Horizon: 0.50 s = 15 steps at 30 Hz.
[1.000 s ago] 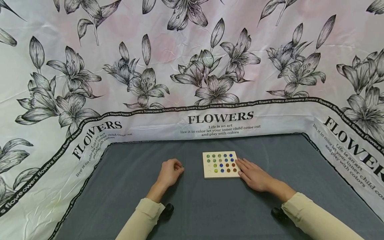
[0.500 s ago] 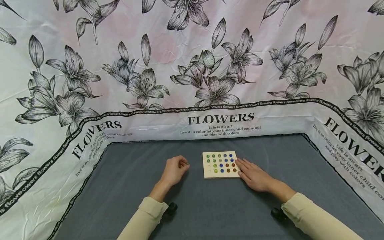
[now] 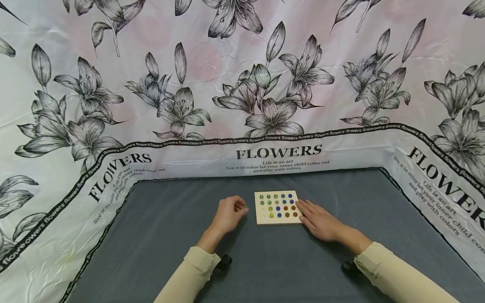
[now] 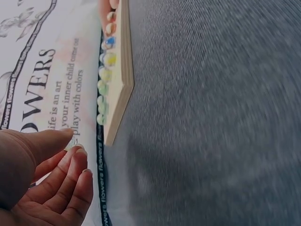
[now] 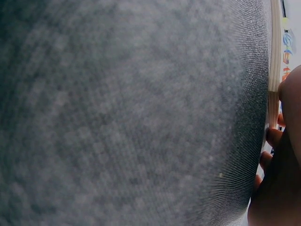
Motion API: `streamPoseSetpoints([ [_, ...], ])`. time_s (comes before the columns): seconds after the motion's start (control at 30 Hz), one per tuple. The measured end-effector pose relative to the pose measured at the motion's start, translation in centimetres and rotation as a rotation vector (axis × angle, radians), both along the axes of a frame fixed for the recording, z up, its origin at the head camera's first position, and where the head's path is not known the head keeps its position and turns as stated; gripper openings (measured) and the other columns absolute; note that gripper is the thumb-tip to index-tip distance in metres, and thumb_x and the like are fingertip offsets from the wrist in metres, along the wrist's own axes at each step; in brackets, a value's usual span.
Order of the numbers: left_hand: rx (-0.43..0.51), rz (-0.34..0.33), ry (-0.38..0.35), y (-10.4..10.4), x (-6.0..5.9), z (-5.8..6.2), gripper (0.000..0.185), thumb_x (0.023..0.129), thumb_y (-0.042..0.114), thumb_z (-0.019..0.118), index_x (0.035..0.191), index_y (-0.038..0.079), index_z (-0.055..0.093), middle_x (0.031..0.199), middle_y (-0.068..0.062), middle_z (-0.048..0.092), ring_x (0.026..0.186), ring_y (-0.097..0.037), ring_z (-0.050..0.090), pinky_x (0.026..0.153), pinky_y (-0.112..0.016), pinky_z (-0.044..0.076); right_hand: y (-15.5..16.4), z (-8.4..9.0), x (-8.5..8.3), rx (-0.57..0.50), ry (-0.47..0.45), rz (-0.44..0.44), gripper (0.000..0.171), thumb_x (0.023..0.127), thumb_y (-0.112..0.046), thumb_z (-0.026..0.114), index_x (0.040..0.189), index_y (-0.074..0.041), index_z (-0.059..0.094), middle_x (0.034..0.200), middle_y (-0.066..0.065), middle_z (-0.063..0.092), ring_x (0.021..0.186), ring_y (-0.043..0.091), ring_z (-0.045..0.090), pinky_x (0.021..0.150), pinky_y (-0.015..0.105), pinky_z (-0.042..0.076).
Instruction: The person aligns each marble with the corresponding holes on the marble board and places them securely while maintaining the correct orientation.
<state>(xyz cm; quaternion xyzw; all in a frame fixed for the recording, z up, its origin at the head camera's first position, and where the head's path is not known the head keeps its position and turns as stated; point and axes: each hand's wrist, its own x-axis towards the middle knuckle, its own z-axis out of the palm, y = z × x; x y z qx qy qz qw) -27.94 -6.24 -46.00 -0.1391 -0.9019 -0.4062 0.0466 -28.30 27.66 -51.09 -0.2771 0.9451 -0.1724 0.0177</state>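
Note:
A pale wooden board (image 3: 278, 222) lies on the grey cloth with rows of glass marbles in it: green, yellow-green, blue and amber. Two hollows at its left end, in the lower rows, hold no marble. Just left of the board, my left hand (image 3: 228, 215) pinches a small greenish clear marble (image 4: 71, 143) between thumb and fingertips, partly hidden by them. My right hand (image 3: 322, 223) rests at the board's right edge with fingers extended, thumb at the near corner. In the right wrist view, the board's side (image 5: 274, 52) shows beside that hand.
Grey cloth (image 3: 182, 219) covers the tabletop around the board. Behind it rises a white drape (image 3: 189, 158) printed with flowers and lettering. Dark round pieces (image 3: 225, 261) show beneath both wrists.
My left hand has moved right toward the board, carrying the marble, which shows more plainly at the fingertips. The right hand and the board stay in place.

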Motion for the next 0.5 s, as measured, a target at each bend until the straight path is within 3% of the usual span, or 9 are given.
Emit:
streamPoseSetpoints([
  [0.5, -0.012, -0.036, -0.028, 3.1, -0.9, -0.7, 0.009, 0.095, 0.009, 0.074, 0.101, 0.003, 0.072, 0.088, -0.003, 0.068, 0.077, -0.013, 0.062, 0.067, -0.028, 0.052, 0.0, 0.3, 0.0, -0.003, -0.004, 0.0, 0.057, 0.112, -0.03, 0.043, 0.16, -0.001, 0.03, 0.164, 0.021, 0.029, 0.151, 0.044, 0.025, 0.119, 0.06, 0.023],
])
